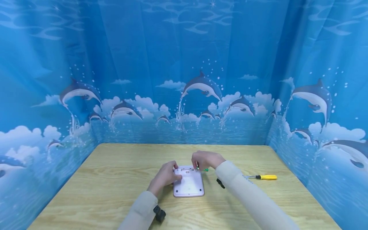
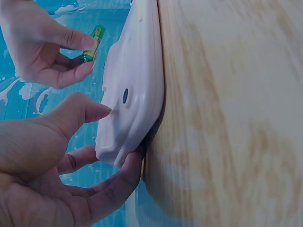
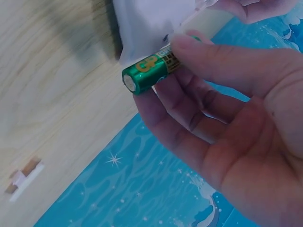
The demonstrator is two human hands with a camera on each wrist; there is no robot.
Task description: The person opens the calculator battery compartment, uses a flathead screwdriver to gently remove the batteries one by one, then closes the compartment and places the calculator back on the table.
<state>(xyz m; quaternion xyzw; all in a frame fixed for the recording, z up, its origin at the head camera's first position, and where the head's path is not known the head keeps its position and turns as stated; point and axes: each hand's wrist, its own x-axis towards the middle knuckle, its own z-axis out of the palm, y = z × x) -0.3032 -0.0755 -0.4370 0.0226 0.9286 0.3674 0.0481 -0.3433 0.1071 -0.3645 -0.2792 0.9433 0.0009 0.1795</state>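
Left hand [image 1: 166, 176], fingers curled, grips a white device [image 1: 188, 186] whose slot [image 1: 187, 170] (contents too small to tell) faces up; right hand [image 1: 207, 159] pinches a green battery [image 3: 149, 71].

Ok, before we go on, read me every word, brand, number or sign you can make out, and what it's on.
"GP": on the green battery pinched by the right hand.
Smaller print beside it: perhaps starts "GR", too blurred and partly covered to read.
White device, underside: nothing legible.
Yellow-handled screwdriver: nothing legible.
Blue marks by the right sleeve: too small to tell if they are text.
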